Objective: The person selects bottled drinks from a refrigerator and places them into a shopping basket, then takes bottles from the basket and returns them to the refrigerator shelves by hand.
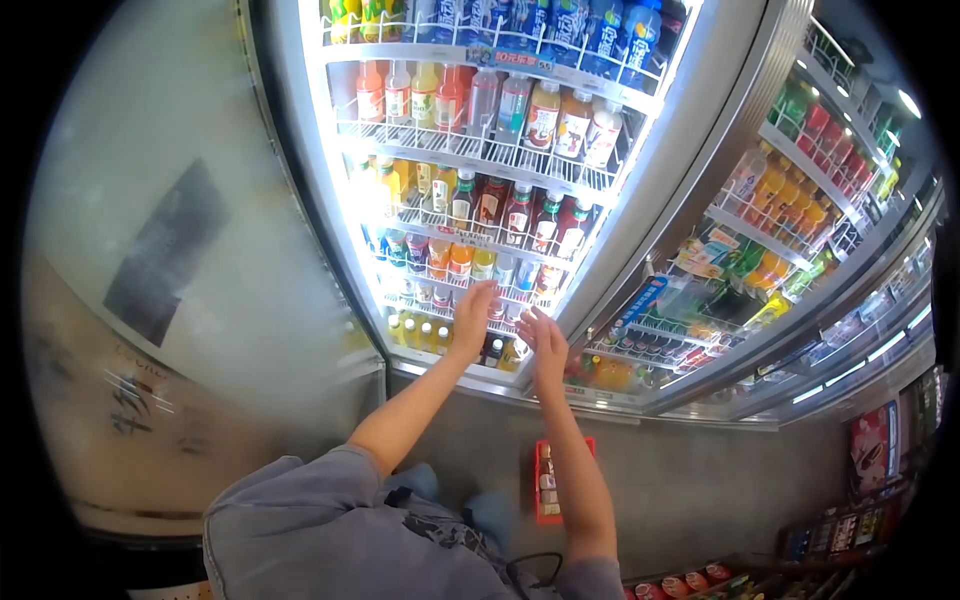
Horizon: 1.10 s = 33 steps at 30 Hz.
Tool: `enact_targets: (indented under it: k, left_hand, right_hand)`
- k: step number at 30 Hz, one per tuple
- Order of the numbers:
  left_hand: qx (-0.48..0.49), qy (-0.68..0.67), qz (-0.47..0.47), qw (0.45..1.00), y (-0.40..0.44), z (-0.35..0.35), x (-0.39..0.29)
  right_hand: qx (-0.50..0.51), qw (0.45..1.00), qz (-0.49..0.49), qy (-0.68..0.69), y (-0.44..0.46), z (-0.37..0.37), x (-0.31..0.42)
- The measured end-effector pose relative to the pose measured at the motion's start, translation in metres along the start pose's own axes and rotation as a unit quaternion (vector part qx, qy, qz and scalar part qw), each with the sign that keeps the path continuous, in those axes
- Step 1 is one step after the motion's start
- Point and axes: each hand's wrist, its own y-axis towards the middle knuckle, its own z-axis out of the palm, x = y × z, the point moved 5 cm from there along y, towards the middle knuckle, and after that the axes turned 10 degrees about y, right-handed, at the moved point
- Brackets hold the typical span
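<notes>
My left hand [474,318] reaches toward the lower shelves of a lit drinks fridge, fingers stretched out and nothing visible in them. To its right, my right hand [543,343] is raised with fingers apart and slightly bent, also with nothing visible in it. A gap separates the two hands. Behind them stand orange and yellow bottles [460,262] on a wire shelf. Small bottles with white caps [425,336] line the bottom shelf, partly hidden by my left hand and forearm. Whether either hand touches a bottle I cannot tell.
The fridge's fogged glass door [230,260] stands open at left. A red crate [541,508] holding bottles sits on the floor [690,470] beside my right forearm. Dark-capped bottles [517,212], pale and red bottles [425,97] and blue bottles [567,28] fill higher shelves. More fridges continue rightward.
</notes>
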Motion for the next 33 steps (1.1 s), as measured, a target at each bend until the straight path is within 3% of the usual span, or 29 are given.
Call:
enact_targets:
  k: [6, 8, 17, 24, 33]
  left_hand:
    - [-0.033, -0.004, -0.002, 0.999, 0.005, -0.036, -0.092]
    - [-0.024, 0.054, 0.029, 0.998, 0.01, -0.053, -0.105]
    - [-0.005, 0.073, 0.039, 0.997, 0.004, -0.091, -0.146]
    - [-0.001, 0.082, 0.016, 0.996, 0.019, -0.111, -0.138]
    - [-0.081, 0.048, -0.014, 0.995, 0.042, -0.158, -0.102]
  right_hand:
    - [0.058, 0.998, 0.014, -0.031, 0.022, 0.07, 0.066]
    - [0.083, 0.996, 0.013, -0.036, 0.029, 0.082, 0.076]
    - [0.174, 0.98, 0.078, -0.061, 0.027, 0.106, 0.061]
    - [0.201, 0.972, 0.113, -0.044, 0.034, 0.121, 0.052]
    - [0.222, 0.969, 0.101, -0.048, 0.099, 0.163, -0.02]
